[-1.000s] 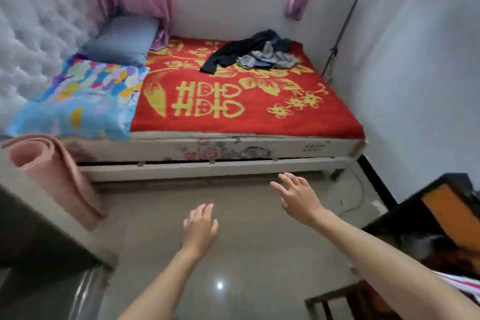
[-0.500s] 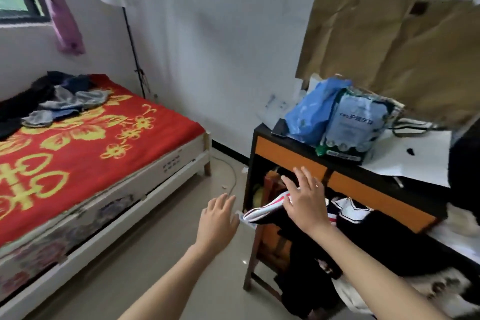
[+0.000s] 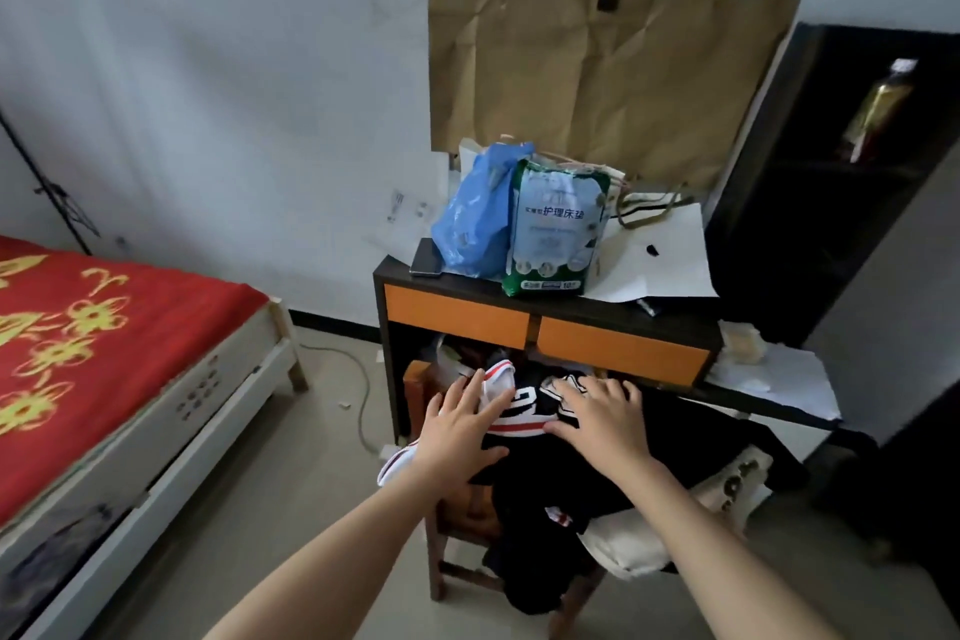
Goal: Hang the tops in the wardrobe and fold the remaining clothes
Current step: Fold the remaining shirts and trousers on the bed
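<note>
Bare floor (image 3: 260, 483) lies open between the bed (image 3: 130, 322) on the left and the chair (image 3: 435, 559). Just beyond the clothes pile (image 3: 545, 509), the table (image 3: 388, 364) and its orange drawers (image 3: 457, 320) overhang, closing the far side. A dark cabinet (image 3: 810, 224) blocks the right.

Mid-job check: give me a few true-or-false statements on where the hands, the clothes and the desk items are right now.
1. Both hands lie on the clothes piled on the chair. True: the left hand and right hand rest with fingers spread on the black jersey over the wooden chair.
2. The blue bag hangs on the chair. False: the blue bag stands on the desk, beside the green pack.
3. Both orange drawers look shut. True.
4. The left hand holds a hanger. False: it holds nothing, and no hanger shows.
</note>
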`<control>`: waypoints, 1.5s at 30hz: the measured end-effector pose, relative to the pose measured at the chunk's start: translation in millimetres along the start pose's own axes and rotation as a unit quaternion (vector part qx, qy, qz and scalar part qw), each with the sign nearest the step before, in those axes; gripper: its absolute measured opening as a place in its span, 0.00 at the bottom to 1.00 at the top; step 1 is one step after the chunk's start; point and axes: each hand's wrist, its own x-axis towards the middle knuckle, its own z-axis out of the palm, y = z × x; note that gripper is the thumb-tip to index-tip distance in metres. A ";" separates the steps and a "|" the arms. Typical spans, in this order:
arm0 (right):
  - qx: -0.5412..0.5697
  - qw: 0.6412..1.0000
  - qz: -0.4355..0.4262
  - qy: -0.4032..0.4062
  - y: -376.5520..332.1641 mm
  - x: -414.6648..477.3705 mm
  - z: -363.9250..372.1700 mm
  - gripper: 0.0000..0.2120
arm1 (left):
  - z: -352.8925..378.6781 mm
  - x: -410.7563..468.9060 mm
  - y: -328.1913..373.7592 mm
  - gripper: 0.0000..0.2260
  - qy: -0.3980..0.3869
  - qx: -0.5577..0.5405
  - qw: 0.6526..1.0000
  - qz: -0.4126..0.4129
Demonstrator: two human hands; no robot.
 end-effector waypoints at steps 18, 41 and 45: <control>0.265 0.939 -0.090 0.202 -9.8 61.9 -87.4 0.14 | -111.0 5.4 -20.0 0.10 0.314 -0.338 0.883 -0.085; 0.356 0.738 -0.569 0.074 -390.9 2.0 -110.5 0.16 | -154.2 -327.2 -172.0 0.22 0.575 -0.213 0.643 -0.459; 0.340 0.736 -0.584 0.027 -455.7 -23.9 -105.7 0.16 | -150.8 -379.3 -210.1 0.22 0.575 -0.196 0.627 -0.488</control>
